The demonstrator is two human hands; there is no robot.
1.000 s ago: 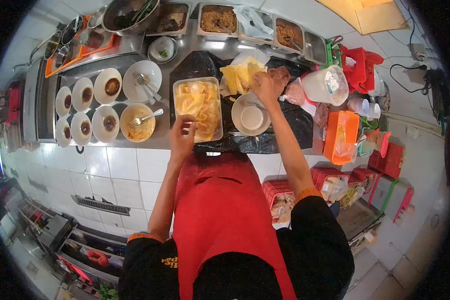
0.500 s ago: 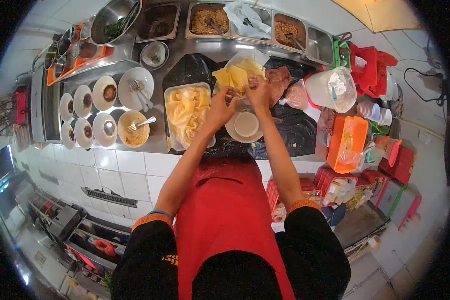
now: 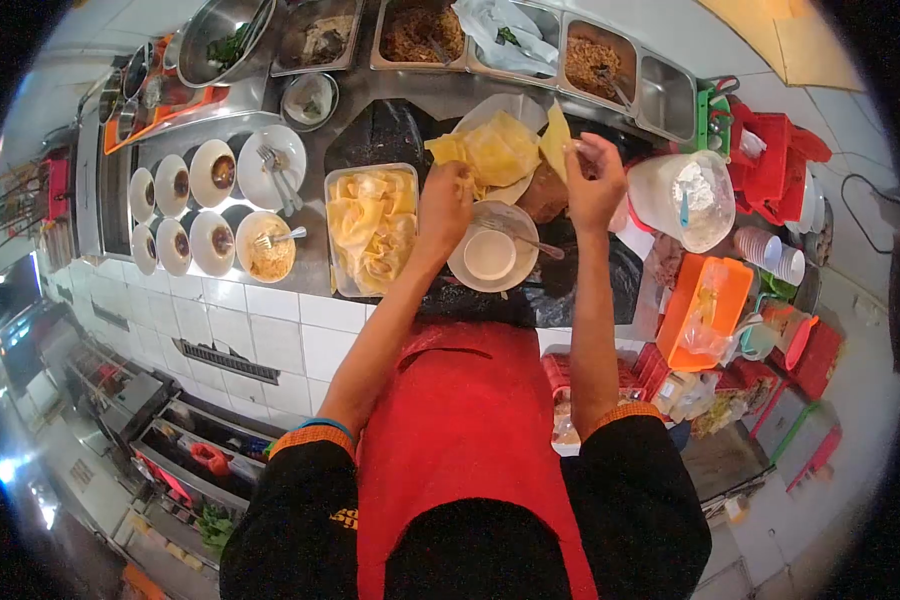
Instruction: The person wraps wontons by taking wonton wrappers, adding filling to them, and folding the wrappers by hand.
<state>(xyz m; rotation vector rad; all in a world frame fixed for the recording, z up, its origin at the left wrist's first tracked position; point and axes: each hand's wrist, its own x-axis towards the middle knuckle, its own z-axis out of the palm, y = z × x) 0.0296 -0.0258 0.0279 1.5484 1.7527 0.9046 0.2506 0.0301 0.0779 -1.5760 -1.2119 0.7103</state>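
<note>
A thin yellow wonton wrapper [image 3: 555,140] stands up from the pinched fingers of my right hand [image 3: 596,185]. My left hand [image 3: 446,208] has its fingers closed on the edge of another yellow wrapper [image 3: 446,150], beside a loose stack of wrappers [image 3: 502,148] on a plate. Left of that hand, a rectangular tub [image 3: 333,262] is full of folded yellow dumplings. Between my forearms sits a plate [image 3: 467,275] bearing a small pale bowl [image 3: 490,256] and a fork. Reddish-brown minced filling [image 3: 545,196] lies behind the right wrist, partly hidden.
Several bowls with dark sauce [image 3: 210,250] line the left counter, near a bowl with a fork [image 3: 267,262]. Metal food pans [image 3: 598,65] run along the back. At right are a tub of white flour [image 3: 715,215] and an orange container [image 3: 705,312].
My hands have moved apart. The right hand has shifted right with a wrapper lifted off the stack; the left has stayed by the stack's left edge.
</note>
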